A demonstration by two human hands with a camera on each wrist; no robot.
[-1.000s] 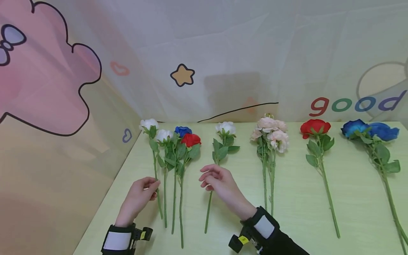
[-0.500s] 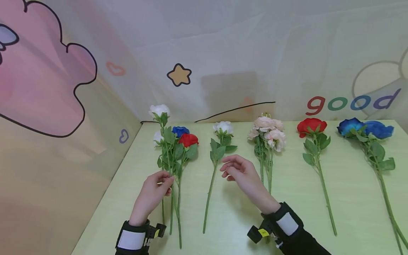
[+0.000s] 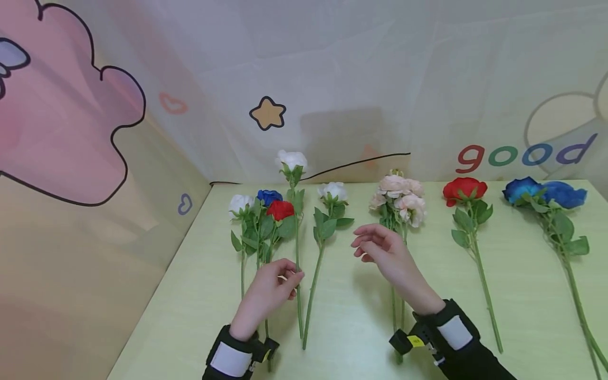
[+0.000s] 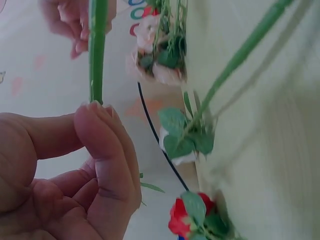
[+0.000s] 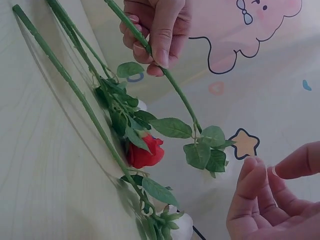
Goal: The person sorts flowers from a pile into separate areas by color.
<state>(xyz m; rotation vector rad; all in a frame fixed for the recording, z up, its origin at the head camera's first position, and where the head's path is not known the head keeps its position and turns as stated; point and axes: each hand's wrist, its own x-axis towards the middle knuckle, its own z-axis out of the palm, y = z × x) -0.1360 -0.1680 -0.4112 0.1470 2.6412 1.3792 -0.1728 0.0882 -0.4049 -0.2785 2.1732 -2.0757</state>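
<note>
My left hand pinches the green stem of a white artificial rose between thumb and fingers. That stem shows lifted off the table in the right wrist view, bloom pointing away. Just right of it lies another white rose. To its left are a white rose, a blue rose and a red rose, their stems partly behind my left hand and wrist. My right hand hovers with loosely bent fingers, holding nothing, over the stems of the pale pink flowers.
Farther right on the pale table lie a single red rose and a pair of blue flowers. A printed cloth rises behind the table's back edge. A wrist camera sits on the right arm.
My left hand has lifted the white rose from the left end of the group and carried it rightward over the others, beside the lone white rose. My right hand has moved right.
</note>
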